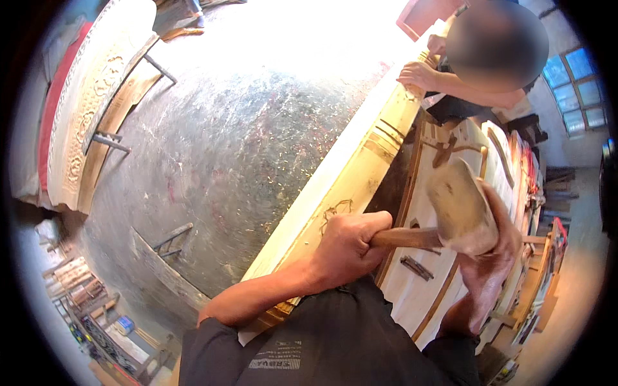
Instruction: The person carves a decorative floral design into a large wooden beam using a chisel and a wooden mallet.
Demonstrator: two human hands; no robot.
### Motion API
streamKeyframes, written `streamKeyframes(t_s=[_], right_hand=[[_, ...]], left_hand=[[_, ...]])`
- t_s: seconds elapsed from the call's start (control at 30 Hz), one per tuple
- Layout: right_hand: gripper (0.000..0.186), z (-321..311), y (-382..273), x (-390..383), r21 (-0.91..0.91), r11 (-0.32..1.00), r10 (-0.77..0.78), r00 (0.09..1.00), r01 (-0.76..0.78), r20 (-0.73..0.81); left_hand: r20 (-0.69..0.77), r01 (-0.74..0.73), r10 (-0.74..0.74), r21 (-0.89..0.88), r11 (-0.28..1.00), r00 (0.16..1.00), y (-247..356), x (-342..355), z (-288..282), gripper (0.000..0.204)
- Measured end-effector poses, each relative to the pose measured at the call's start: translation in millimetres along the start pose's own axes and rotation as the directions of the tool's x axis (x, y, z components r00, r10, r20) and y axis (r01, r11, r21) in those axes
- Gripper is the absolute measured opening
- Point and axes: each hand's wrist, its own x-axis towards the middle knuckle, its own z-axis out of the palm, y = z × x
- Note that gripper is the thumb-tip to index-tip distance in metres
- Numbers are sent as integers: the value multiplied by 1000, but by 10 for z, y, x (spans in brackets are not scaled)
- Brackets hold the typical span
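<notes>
A wooden mallet (458, 209) with a thick, worn head is held in front of my chest. My left hand (353, 246) is closed around its handle, fingers wrapped. Against the far side of the head presses my right hand (505, 235), its fingers partly hidden behind the wood. Below and left of the mallet runs a long pale wooden beam (351, 170), with a carved or drawn pattern and dark slots on its side. Several slim chisel-like tools (417, 267) lie on the boards (412, 299) under the mallet.
At the beam's far end, another person's hand (418, 76) rests on the wood. A carved panel (96, 103) leans on supports at the left. Wood chips litter the grey floor (238, 141). Stacked timber (77, 280) sits lower left; a wooden rack (541, 276) stands at right.
</notes>
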Motion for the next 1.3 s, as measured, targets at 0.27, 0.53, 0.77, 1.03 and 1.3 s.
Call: streamKeyframes(t_s=[0.27, 0.53, 0.77, 1.03, 1.3], right_hand=[[46, -144, 593, -300, 256, 964, 169, 921, -79, -351], [45, 172, 51, -197, 222, 954, 267, 911, -203, -314], [49, 262, 40, -489, 256, 930, 333, 898, -263, -289], [82, 201, 238, -880, 377, 835, 440, 898, -401, -20], [88, 277, 369, -1003, 295, 893, 379, 921, -340, -88]], left_hand=[[-90, -106, 104, -28, 994, 991, -63, -46, 125, 26], [-506, -85, -246, -545, 834, 827, -118, -206, -328, 26], [-450, -168, -222, -677, 716, 865, -140, -210, -382, 49], [-395, -109, -268, -712, 693, 879, -178, -205, -300, 50], [-387, -109, -231, -684, 721, 893, -187, -184, -284, 48]])
